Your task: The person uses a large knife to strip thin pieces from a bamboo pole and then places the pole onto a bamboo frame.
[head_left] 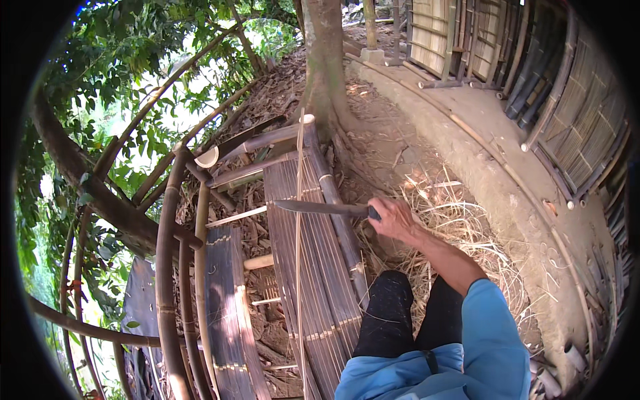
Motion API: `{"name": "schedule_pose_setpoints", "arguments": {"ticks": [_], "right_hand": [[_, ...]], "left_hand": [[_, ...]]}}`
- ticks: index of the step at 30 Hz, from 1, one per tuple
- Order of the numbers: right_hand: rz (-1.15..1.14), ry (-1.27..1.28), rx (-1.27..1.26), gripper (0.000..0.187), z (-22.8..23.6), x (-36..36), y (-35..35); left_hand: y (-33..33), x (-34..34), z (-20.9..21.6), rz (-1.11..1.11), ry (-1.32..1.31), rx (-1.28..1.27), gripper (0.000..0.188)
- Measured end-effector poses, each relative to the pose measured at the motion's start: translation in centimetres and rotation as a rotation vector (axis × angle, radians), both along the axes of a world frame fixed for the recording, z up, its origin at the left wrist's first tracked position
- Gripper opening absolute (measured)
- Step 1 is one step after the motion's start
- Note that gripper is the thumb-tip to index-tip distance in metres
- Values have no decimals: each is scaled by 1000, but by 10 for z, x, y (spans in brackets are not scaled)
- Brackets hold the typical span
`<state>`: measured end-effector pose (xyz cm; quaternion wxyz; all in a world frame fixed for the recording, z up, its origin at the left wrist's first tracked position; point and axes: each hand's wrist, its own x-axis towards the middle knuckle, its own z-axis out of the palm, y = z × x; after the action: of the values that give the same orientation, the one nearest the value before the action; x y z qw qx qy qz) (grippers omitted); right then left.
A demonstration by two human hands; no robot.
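Observation:
My right hand (pixel 395 220) is closed around the dark handle of a machete (pixel 317 208), its long blade pointing left above a dark slatted bamboo bench (pixel 283 233). A long, thin pale bamboo strip (pixel 299 267) runs lengthwise over the bench. In the picture the blade crosses this strip; whether they touch I cannot tell. My left hand is out of sight. My legs in dark trousers (pixel 383 310) are beside the bench's right edge.
Pale bamboo shavings (pixel 467 233) heap on the ground at the right. A tree trunk (pixel 325 60) stands past the bench's far end. Bamboo rails (pixel 170 267) rise on the left. A low earthen ledge (pixel 493 173) and woven bamboo panels (pixel 587 113) are at the right.

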<state>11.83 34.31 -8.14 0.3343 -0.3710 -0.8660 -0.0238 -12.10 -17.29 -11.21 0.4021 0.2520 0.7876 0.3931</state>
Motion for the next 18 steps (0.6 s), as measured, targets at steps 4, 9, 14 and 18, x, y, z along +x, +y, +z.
{"name": "schedule_pose_setpoints", "arguments": {"ticks": [4, 9, 14, 18], "right_hand": [[-102, -154, -41, 33, 29, 6, 50], [33, -169, 4, 32, 54, 18, 89], [-188, -221, -235, 28, 63, 17, 136], [-730, 154, -490, 32, 50, 49, 196]], "left_hand": [[20, -3, 2, 18, 75, -21, 34], [23, -1, 5, 49, 106, -45, 34], [14, 4, 8, 93, 120, -89, 34], [14, 13, 5, 104, 104, -112, 34]]}}
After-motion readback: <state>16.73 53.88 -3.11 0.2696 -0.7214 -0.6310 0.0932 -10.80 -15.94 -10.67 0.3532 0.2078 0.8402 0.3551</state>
